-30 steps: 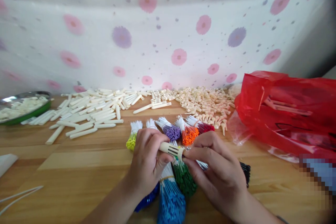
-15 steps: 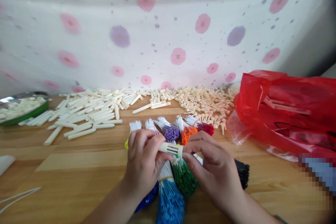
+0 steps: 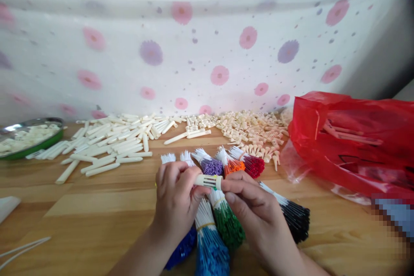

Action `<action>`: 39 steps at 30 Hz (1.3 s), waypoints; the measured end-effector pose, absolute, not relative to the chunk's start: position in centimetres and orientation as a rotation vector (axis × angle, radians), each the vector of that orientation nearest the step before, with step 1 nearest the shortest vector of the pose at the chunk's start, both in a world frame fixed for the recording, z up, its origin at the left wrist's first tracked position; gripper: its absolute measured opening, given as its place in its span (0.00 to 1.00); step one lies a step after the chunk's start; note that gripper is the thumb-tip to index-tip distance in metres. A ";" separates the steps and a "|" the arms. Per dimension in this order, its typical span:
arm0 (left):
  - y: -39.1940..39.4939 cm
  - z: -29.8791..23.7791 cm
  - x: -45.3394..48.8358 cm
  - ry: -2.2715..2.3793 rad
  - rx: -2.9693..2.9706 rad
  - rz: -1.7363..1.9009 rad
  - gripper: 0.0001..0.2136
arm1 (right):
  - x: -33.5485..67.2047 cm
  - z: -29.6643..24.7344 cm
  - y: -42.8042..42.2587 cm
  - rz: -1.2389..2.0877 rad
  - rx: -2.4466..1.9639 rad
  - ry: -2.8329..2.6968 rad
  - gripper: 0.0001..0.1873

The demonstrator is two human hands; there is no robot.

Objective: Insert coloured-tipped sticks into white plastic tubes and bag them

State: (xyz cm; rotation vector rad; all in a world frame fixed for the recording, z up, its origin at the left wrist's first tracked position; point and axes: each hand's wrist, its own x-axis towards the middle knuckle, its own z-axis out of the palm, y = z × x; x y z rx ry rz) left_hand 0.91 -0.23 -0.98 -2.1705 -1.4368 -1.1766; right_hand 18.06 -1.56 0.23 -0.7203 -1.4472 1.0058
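Note:
A cream multicolour pen barrel (image 3: 208, 181) with long slots lies level between my hands, a spot of yellow showing at its slotted part. My left hand (image 3: 177, 194) is closed round the barrel's left part, which the fingers hide. At the slotted right end, my right hand (image 3: 252, 202) is closed with its fingertips against the rim; whether something small is also pinched there is hidden. Just under and behind the hands lie bundles of pen refills: light blue (image 3: 211, 246), green (image 3: 228, 220), black (image 3: 294, 217), purple (image 3: 211, 166), orange (image 3: 234, 166) and red (image 3: 254, 166).
A heap of white pen tubes (image 3: 119, 138) spreads at the back left, beside a green-rimmed dish (image 3: 48, 138) of small white parts. Slotted cream parts (image 3: 252, 125) are piled at the back centre. A red plastic bag (image 3: 349, 146) stands on the right.
The pen barrel has shifted slightly left and up against the bundles. My right hand has moved a little left and down, showing more of the black refills. The camera view has tilted slightly.

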 end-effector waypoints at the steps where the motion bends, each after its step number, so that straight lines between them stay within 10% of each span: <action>1: -0.2 -1.0 0.9 -1.439 -2.171 -1.179 0.21 | 18.0 0.2 -1.6 1.065 -0.714 -1.413 0.11; 20: -0.4 -1.1 1.2 -1.470 -2.270 -1.332 0.20 | 18.4 0.2 -2.0 1.286 -0.639 -1.300 0.11; 30: 0.7 -1.2 1.1 -1.507 -2.737 -1.808 0.24 | 26.0 1.4 -0.5 0.431 -0.967 -1.658 0.10; 39: -1.1 0.0 2.6 -1.338 -2.868 -1.115 0.07 | 35.6 -3.5 -3.9 0.267 -1.640 -2.062 0.11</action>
